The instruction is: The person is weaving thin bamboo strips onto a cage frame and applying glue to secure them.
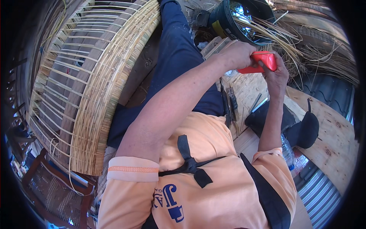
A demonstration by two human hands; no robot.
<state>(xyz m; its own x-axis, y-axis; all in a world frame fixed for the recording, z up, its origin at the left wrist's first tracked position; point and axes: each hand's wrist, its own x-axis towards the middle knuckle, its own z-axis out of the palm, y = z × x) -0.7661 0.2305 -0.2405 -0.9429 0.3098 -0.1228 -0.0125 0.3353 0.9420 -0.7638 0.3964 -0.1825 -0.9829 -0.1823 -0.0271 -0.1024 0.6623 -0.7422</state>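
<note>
"Where's the red thing [268, 57]?"

"At two o'clock from the middle of the view, held up between both hands, clear of the floor."

"How does the left hand [237, 54] have it?"

"Back of the hand toward us, fingers bent and clamped on its nine o'clock end. Some fingertips are hidden."

"And the right [278, 71]?"

"Wrapped around its three o'clock end, fingers clamped there, one pressed on the near face. What the thing is, I can't tell."

"What's around them?"

"A bucket [216, 18] at one o'clock, with loose cane [291, 34] spilling beside it at two. Between two and three, nearer the middle, dark tools [231, 101] lie next to the leg."

"Farther off?"

"A black cap [307, 129] at three, near a plywood board [331, 156]. A clear bottle [288, 150] sits between three and four, partly behind the upper arm, and ribbed metal [322, 202] at four."

"Other side?"

"A big woven frame [93, 114] around ten, its rungs bare on the outer side, woven tight along the inner. At eight there's a brown panel with a mesh middle [55, 194]."
</note>
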